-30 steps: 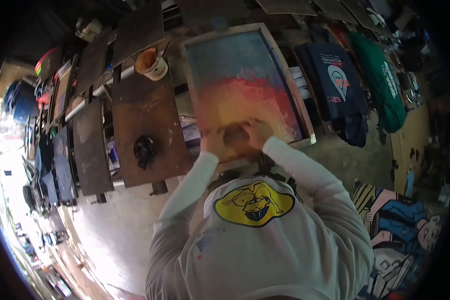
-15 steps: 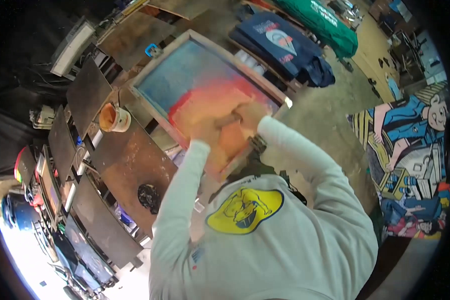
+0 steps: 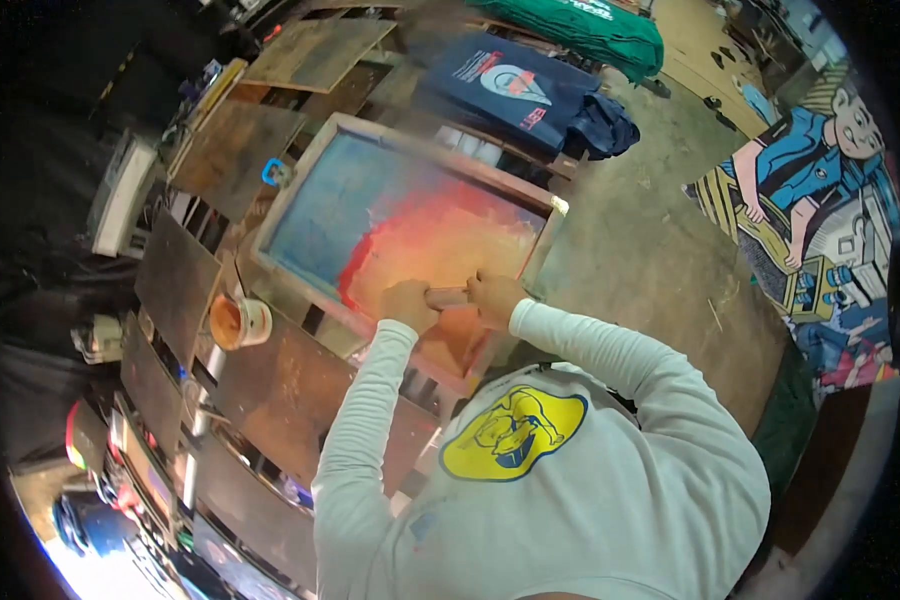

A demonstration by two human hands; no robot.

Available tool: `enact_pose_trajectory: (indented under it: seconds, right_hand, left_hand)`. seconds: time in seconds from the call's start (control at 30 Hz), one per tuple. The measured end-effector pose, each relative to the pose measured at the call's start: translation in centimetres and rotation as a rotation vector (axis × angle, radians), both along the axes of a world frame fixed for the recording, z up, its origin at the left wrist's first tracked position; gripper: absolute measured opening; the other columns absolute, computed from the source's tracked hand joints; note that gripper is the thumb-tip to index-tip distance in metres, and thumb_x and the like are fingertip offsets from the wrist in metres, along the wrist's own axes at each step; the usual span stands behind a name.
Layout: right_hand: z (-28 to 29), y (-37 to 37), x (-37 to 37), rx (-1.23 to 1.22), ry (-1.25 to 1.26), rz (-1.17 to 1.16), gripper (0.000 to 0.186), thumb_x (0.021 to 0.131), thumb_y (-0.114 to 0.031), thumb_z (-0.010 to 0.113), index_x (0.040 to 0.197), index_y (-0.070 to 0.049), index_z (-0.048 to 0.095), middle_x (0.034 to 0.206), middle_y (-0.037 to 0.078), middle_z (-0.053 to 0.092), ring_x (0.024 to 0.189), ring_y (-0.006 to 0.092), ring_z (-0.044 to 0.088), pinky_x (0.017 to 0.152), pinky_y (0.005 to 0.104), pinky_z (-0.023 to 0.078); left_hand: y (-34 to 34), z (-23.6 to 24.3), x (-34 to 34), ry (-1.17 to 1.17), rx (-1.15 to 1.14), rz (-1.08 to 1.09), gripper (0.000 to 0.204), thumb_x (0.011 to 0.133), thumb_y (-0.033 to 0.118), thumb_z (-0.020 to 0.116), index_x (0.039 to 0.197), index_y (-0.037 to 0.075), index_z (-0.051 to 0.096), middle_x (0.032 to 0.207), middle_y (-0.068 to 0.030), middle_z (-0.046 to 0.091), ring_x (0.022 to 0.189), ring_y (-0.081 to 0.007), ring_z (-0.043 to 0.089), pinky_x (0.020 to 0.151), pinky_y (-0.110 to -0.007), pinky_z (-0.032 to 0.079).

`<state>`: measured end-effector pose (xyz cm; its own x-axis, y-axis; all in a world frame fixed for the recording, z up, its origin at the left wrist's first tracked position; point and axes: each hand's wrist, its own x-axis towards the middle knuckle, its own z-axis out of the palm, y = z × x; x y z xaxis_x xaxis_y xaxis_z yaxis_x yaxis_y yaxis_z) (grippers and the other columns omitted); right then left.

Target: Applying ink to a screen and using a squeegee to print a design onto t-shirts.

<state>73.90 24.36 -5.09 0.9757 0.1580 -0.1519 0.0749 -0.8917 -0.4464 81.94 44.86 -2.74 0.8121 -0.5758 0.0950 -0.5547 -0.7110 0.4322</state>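
Note:
A wooden-framed printing screen lies at an angle in front of me, its mesh blue at the far left. Red and orange ink coats the middle and near part of the mesh. Across the near part lies a squeegee with a wooden handle, gripped at both ends. My left hand is closed round its left end and my right hand round its right end. The squeegee's blade edge is hard to make out. Orange ink also shows on the near side of the handle.
Left of the screen, a pail stained orange stands by dark flat boards. A blue clamp sits at the frame's left side. Beyond lie a folded navy printed cloth and green cloth. A painted cartoon panel stands right.
The whole view has shifted and turned, so the screen sits lower in the picture. Both hands keep their grip on the squeegee; they were blurred earlier and look sharper now.

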Motion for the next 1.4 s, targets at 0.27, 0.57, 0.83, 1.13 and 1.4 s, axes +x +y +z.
enact_pose_trajectory:
  seconds: [0.27, 0.57, 0.83, 1.13, 1.4]
  right_hand:
    - [1.7, -6.7, 6.4, -0.058, -0.023, -0.226, 0.028, 0.083, -0.021, 0.064, 0.104, -0.002, 0.066, 0.096, 0.019, 0.069, 0.09, 0.038, 0.069, 0.08, 0.0492, 0.056]
    - [1.9, -2.2, 5.5, -0.069, -0.037, -0.339, 0.024, 0.079, -0.016, 0.068, 0.095, 0.001, 0.068, 0.09, 0.022, 0.072, 0.085, 0.0394, 0.071, 0.077, 0.0475, 0.058]
    - [2.9, 6.5, -0.8, 0.161, 0.127, -0.093, 0.023, 0.076, -0.013, 0.066, 0.093, 0.003, 0.067, 0.088, 0.023, 0.071, 0.083, 0.0398, 0.072, 0.073, 0.046, 0.059]
    - [1.8, 2.1, 3.2, 0.038, 0.063, 0.118, 0.026, 0.078, -0.023, 0.062, 0.094, -0.004, 0.071, 0.087, 0.021, 0.072, 0.082, 0.0419, 0.07, 0.075, 0.0498, 0.057]
    - [2.2, -1.7, 5.1, 0.039, -0.034, -0.255, 0.026, 0.082, -0.02, 0.063, 0.093, 0.004, 0.062, 0.085, 0.025, 0.069, 0.082, 0.0427, 0.069, 0.075, 0.0514, 0.056]
  left_hand:
    - [-11.6, 3.5, 12.9, -0.044, 0.51, -0.192, 0.032, 0.068, 0.039, 0.075, 0.09, 0.016, 0.078, 0.091, -0.0133, 0.074, 0.09, -0.034, 0.071, 0.08, -0.046, 0.057]
    - [-10.0, -0.9, 15.0, -0.14, 0.464, -0.423, 0.04, 0.062, 0.036, 0.08, 0.099, 0.023, 0.079, 0.091, -0.0119, 0.075, 0.089, -0.0326, 0.071, 0.08, -0.046, 0.058]
    - [3.1, -0.4, 5.8, -0.013, 0.33, -0.326, 0.029, 0.061, 0.024, 0.076, 0.089, 0.018, 0.076, 0.088, -0.0148, 0.072, 0.088, -0.0362, 0.069, 0.079, -0.049, 0.056]
    - [0.3, 2.2, 7.6, 0.103, 0.477, -0.243, 0.03, 0.066, 0.029, 0.076, 0.09, 0.013, 0.078, 0.091, -0.0175, 0.073, 0.087, -0.0357, 0.071, 0.08, -0.048, 0.057]
    - [-9.0, 1.2, 13.2, 0.035, 0.478, -0.32, 0.035, 0.063, 0.025, 0.076, 0.096, 0.015, 0.075, 0.095, -0.0103, 0.073, 0.093, -0.0328, 0.069, 0.079, -0.047, 0.056]
